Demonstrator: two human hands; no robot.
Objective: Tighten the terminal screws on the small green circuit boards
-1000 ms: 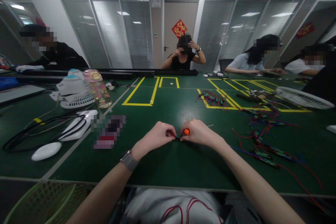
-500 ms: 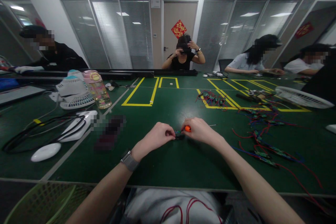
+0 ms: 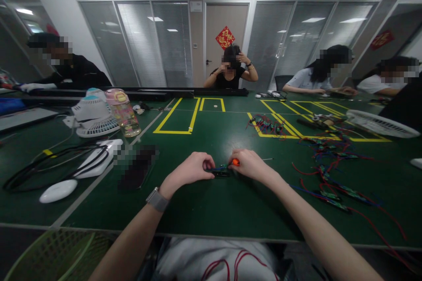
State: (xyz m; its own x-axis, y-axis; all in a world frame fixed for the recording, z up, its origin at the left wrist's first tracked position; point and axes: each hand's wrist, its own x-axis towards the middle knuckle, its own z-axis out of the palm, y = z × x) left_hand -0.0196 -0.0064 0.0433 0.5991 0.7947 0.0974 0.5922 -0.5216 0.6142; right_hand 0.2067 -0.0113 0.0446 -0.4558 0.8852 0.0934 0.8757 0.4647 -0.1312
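Observation:
A small green circuit board (image 3: 223, 167) and a black strip-like part (image 3: 222, 174) lie between my two hands at the middle of the table. My left hand (image 3: 197, 167) is closed, with thumb and fingers pinching the left end of these parts. Tucked in my closed right hand (image 3: 249, 164) is what looks like a screwdriver: its orange handle (image 3: 235, 162) shows at the fingers, and a thin metal shaft (image 3: 268, 159) sticks out on the far right side. The right fingertips are at the board's right end; their exact contact is hidden.
Several wired circuit boards (image 3: 332, 195) lie at right, with another bundle (image 3: 267, 125) farther back. At left are a phone (image 3: 140, 169), a bottle (image 3: 123, 114), a white fan (image 3: 94, 116) and coiled black cables (image 3: 29, 162). A green basket (image 3: 49, 254) stands below the table edge. Co-workers sit around.
My left hand has shifted slightly left, its fingers opening out more around the parts' left end. More of the black part shows. My right hand stays nearly still with the orange handle.

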